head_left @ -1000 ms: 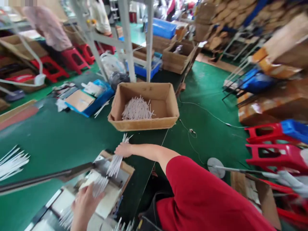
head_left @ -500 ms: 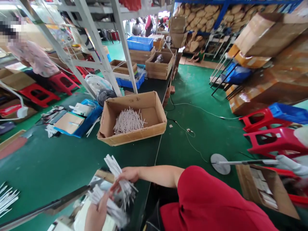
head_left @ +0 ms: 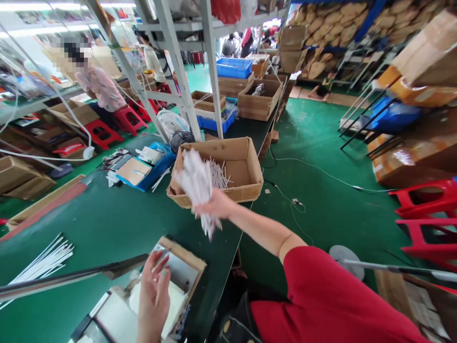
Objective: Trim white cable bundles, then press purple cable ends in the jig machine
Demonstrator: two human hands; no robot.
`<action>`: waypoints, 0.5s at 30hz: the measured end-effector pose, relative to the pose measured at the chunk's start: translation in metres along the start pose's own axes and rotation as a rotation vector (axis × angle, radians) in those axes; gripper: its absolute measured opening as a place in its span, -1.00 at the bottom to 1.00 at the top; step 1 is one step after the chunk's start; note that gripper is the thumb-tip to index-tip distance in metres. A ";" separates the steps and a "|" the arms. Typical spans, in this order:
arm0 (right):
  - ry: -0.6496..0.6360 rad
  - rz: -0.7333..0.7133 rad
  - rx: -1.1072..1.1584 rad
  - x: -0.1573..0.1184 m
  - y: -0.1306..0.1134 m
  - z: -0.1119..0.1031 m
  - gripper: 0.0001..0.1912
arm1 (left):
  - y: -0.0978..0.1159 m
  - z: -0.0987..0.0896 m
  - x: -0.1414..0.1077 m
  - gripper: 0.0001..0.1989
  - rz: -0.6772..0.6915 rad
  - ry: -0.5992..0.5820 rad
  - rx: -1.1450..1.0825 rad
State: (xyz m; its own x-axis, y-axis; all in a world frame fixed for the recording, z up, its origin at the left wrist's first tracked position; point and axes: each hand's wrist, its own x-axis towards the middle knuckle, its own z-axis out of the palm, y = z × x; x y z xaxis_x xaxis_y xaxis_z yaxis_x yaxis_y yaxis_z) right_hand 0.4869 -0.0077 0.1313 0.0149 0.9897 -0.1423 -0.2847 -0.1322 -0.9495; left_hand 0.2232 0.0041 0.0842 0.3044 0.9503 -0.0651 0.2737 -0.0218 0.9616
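Note:
My right hand (head_left: 216, 204) is closed around a thick bundle of white strips (head_left: 195, 178), blurred by motion, over the near left part of a cardboard box (head_left: 246, 192). More white strips (head_left: 218, 174) lie loose inside that box. My left hand (head_left: 155, 290) holds nothing, its fingers apart, above a white machine (head_left: 117, 317) and a wood-edged tray (head_left: 194, 264) at the bottom of the view.
A lamp arm (head_left: 89, 274) crosses the lower left, over a fan of white strips (head_left: 53, 257). A blue tray (head_left: 143, 183) sits left of the box. Behind stands a metal shelf frame (head_left: 185, 109). A person (head_left: 102, 90) sits far left.
My right hand has moved up and forward to the box, now holding one larger bundle. The strips have left my left hand, which has opened. The view has turned left.

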 end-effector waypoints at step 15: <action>0.702 -0.233 -0.955 0.007 -0.067 -0.077 -0.43 | -0.059 -0.055 -0.119 -0.17 -0.320 -0.102 0.237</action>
State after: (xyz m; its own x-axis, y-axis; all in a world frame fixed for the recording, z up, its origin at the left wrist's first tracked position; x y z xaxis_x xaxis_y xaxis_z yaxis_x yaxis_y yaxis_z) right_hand 0.5801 0.0043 0.1725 0.5733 0.7891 0.2206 0.6133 -0.2347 -0.7542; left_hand 0.1210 -0.0905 0.0497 0.2555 0.8854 -0.3882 0.5680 0.1875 0.8014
